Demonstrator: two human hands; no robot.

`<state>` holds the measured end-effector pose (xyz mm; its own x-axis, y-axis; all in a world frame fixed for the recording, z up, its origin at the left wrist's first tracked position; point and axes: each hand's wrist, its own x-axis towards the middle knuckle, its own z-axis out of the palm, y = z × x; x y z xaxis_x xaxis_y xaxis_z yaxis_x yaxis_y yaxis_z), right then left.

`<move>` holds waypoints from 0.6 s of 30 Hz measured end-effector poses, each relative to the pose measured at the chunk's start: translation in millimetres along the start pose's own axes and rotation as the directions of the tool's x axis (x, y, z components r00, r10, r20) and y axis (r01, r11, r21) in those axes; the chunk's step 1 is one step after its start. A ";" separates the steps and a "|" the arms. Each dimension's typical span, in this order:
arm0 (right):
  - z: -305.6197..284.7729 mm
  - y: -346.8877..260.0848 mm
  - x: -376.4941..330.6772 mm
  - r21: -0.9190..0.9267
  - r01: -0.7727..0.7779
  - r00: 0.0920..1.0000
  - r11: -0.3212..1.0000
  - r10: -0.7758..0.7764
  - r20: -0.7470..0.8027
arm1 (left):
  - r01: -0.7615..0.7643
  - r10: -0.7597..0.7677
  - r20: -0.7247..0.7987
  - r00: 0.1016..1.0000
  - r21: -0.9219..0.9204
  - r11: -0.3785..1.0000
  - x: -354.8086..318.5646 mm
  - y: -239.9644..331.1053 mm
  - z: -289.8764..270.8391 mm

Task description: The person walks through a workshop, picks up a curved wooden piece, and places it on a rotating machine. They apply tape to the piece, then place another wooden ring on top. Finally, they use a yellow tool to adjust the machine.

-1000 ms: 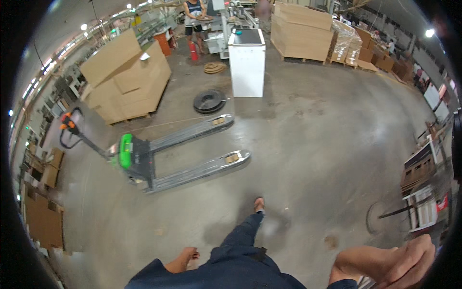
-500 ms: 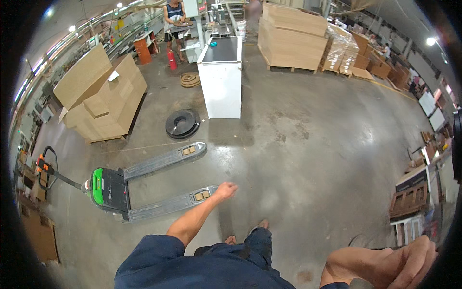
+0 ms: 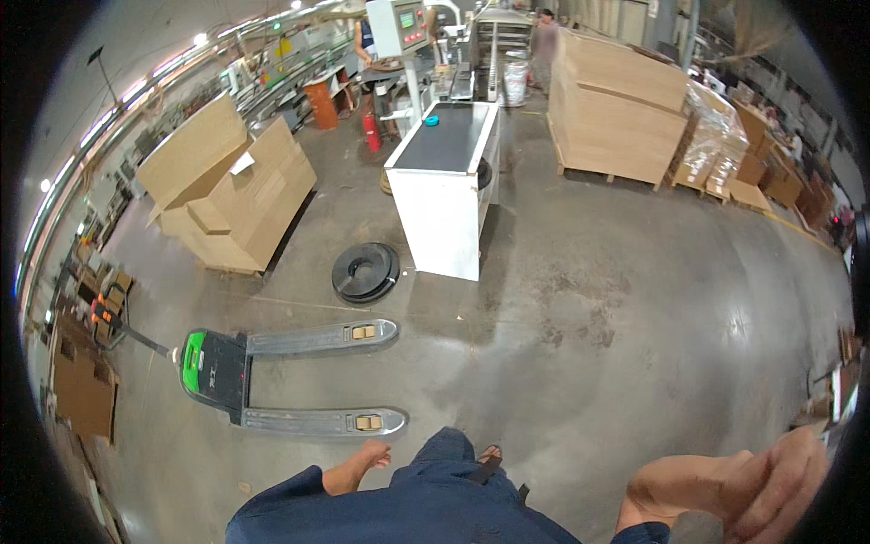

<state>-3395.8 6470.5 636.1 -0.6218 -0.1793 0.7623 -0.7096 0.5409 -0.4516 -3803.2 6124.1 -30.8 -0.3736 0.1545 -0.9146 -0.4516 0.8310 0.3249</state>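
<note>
Pallet truck (image 3: 216,372) stands on the floor to your left, its near fork (image 3: 308,422) ending just beyond your left grip (image 3: 373,453). That grip's fingers curl loosely and your raised right grip's (image 3: 779,485) are folded; whether either is closed on anything, I cannot tell. When stepping, keep your foot (image 3: 490,452) well right of the fork tips, and mind the black coils (image 3: 386,272) farther off.

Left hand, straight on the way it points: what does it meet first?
Likely the floor. In the picture, the left hand points close by the tip of the nearer pallet-truck fork, but seems to hang above it, so it may clear it; depth is unclear here.
</note>
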 end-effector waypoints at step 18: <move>-58.6 568.6 -134.8 -0.194 -0.663 0.670 0.724 0.688 0.279 | -0.909 0.894 0.249 0.373 0.290 0.299 135.9 515.7 311.9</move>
<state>-3696.0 6850.4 303.7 -0.9972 0.0231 0.0708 -0.0372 0.6695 -0.7419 -3834.1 6740.3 -62.7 -0.3413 0.9334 -0.1110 0.4393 0.2628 0.8590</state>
